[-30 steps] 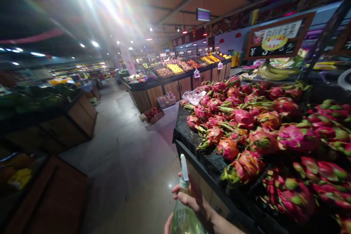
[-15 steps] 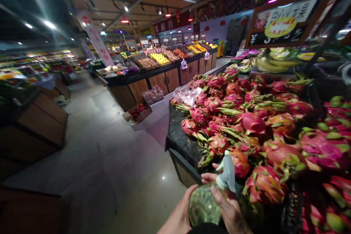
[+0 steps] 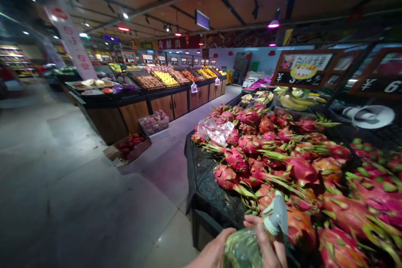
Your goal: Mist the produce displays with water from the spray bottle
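Observation:
A green see-through spray bottle (image 3: 240, 251) with a white trigger head (image 3: 277, 217) is at the bottom edge, tipped so the nozzle points right at the heap of dragon fruit (image 3: 282, 163). My left hand (image 3: 212, 254) is closed against the bottle's left side. My right hand (image 3: 266, 245) wraps over its neck just below the trigger. The pink and green fruit lies piled on a black mesh-covered stand (image 3: 207, 184) directly in front of me.
A clear plastic bag (image 3: 216, 130) lies at the heap's far left corner. Bananas (image 3: 292, 98) and price boards (image 3: 306, 67) sit behind. Across a grey tiled aisle (image 3: 78, 184) stands a wooden fruit counter (image 3: 141, 104), with a crate (image 3: 153, 123) and box (image 3: 130, 144) on the floor.
My view has swung right and down toward the dragon fruit. The bottle went from upright over the aisle to tipped sideways at the stand's edge, with both hands now on it.

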Demonstrator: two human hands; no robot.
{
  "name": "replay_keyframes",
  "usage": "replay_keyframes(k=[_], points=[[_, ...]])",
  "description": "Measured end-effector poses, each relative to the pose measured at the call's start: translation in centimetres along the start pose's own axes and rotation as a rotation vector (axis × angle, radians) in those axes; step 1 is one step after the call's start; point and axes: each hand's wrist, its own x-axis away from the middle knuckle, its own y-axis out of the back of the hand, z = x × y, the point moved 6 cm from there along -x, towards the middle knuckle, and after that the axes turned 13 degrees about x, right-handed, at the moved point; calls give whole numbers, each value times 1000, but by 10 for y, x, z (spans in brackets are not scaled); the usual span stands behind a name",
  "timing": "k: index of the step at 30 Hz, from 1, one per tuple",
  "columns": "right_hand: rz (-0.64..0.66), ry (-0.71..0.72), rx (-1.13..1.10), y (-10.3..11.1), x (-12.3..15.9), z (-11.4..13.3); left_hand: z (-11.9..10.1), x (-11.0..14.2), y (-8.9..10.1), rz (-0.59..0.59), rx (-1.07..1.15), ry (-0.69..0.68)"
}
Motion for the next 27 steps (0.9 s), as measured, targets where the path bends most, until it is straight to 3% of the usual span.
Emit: replay_keyframes(k=[6,10,14,17,22,27], points=[[180,187,57,-81,-19,31,22,12,66,-38,168,-50],[181,278,13,-102,-23,50,54,-3,92,1,182,-21],[-24,195,-27,-84,-24,39,91,-28,94,79,219,96],[-194,154,-88,-55,-21,29,95,-44,78,238,140,83],[-345,-21,-166,-6,-13,17,55,-61,42,551,-103,-67],[-449,-13,-114,34,-12,22,4,-75,23,633,-397,-226]])
